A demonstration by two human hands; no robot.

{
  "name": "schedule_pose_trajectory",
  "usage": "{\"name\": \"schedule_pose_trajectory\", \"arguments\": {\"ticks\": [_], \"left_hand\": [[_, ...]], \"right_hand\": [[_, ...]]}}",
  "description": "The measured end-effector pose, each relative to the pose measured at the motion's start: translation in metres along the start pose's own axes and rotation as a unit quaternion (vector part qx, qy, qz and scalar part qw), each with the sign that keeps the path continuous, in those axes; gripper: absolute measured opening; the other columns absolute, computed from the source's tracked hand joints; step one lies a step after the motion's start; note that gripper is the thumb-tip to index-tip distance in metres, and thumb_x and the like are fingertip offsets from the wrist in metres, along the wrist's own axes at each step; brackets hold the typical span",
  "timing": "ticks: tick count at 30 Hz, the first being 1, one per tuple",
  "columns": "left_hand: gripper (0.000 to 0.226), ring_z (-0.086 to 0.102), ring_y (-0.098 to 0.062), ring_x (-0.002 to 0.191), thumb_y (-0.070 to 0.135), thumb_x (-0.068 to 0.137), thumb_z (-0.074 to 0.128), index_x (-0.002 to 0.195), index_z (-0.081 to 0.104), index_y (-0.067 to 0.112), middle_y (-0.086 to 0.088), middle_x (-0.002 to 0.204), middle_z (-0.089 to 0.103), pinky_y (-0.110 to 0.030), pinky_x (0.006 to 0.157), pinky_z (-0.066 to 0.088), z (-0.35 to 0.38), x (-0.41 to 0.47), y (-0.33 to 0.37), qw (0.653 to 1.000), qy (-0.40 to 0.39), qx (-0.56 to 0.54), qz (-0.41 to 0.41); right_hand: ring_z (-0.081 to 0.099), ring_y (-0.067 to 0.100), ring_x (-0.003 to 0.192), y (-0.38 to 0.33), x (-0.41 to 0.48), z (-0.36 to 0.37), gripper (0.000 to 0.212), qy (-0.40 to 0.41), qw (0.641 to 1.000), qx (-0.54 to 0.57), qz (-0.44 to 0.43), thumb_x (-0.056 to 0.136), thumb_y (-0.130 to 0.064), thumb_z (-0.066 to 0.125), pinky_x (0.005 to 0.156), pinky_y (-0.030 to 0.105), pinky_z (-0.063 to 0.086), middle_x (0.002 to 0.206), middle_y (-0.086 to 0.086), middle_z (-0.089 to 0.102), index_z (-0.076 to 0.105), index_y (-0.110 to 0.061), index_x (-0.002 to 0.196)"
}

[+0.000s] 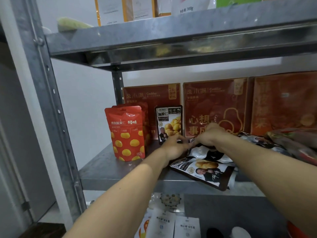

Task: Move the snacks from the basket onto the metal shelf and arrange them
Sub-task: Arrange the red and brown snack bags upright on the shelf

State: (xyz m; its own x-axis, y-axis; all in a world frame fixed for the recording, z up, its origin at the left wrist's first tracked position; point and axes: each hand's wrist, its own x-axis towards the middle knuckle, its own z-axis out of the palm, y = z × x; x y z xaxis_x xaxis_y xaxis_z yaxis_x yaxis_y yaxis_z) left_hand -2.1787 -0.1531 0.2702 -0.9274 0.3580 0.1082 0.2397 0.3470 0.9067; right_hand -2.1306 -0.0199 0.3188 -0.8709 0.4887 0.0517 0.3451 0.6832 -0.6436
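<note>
bare metal shelf [103, 170] along the front left edge, between red chestnut pouches [126, 133] and the upright post [51, 103]; red boxes [214, 107] lining the back. both forearms reaching in, left hand [175, 146] and right hand [212, 136] meeting over a heap of black chestnut packets [204, 169], one overhanging the shelf lip. fingers curled, pinching a packet [192, 140] between both hands; exact grip blurred. another black packet [169, 122] standing upright just behind.

- metal shelf [120, 170]: dull grey galvanized steel, a bit mottled, matt
- red snack pouch [126, 134]: glossy plastic film, catches the light
- black snack pouches [202, 172]: shiny crinkly plastic
- red boxes [214, 107] at the back: look like matt cardboard
</note>
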Motion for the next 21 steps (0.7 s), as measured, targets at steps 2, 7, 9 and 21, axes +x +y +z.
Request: {"name": "schedule_pose_trajectory", "arguments": {"ticks": [2,7,9,21], "left_hand": [[0.03,0.06,-0.018,0.097,0.023,0.086,0.073,0.112,0.06,0.015,-0.007,0.106,0.065,-0.028,0.088,0.053,0.006,-0.004,0.007,1.0,-0.014,-0.021,0.003],[0.043,0.061,-0.014,0.084,0.013,0.077,0.082,0.114,0.06,0.014,-0.006,0.108,0.066,-0.017,0.061,0.047,0.014,-0.014,0.025,0.988,-0.029,-0.15,-0.014],[0.048,0.067,-0.021,0.093,0.008,0.073,0.083,0.114,0.06,0.017,-0.012,0.115,0.067,-0.023,0.067,0.052,0.01,-0.016,0.033,0.979,-0.027,-0.203,-0.01],[0.052,0.059,0.003,0.063,-0.022,0.066,0.073,0.1,0.056,0.013,0.004,0.085,0.061,-0.016,0.059,0.05,-0.031,-0.019,0.004,0.968,0.139,-0.162,0.133]], "right_hand": [[0.059,0.031,0.112,0.004,-0.002,-0.004,0.081,0.006,0.999,0.042,0.002,0.067,-0.032,0.088,0.084,0.031,0.052,0.125,0.015,0.06,0.051,-0.001,0.132],[0.062,0.025,0.094,0.013,-0.007,-0.015,0.034,0.066,0.987,0.144,0.009,0.072,-0.017,0.083,0.081,0.03,0.053,0.107,0.009,0.068,0.068,-0.007,0.101],[0.058,0.022,0.089,0.012,-0.01,-0.023,0.027,0.097,0.977,0.191,-0.01,0.076,-0.019,0.082,0.077,0.028,0.048,0.104,0.005,0.064,0.065,-0.01,0.095],[0.059,0.02,0.096,-0.025,-0.007,0.028,0.062,0.103,0.943,0.267,-0.172,0.047,-0.017,0.098,0.069,0.026,0.05,0.105,0.005,0.06,0.05,-0.021,0.084]]}}
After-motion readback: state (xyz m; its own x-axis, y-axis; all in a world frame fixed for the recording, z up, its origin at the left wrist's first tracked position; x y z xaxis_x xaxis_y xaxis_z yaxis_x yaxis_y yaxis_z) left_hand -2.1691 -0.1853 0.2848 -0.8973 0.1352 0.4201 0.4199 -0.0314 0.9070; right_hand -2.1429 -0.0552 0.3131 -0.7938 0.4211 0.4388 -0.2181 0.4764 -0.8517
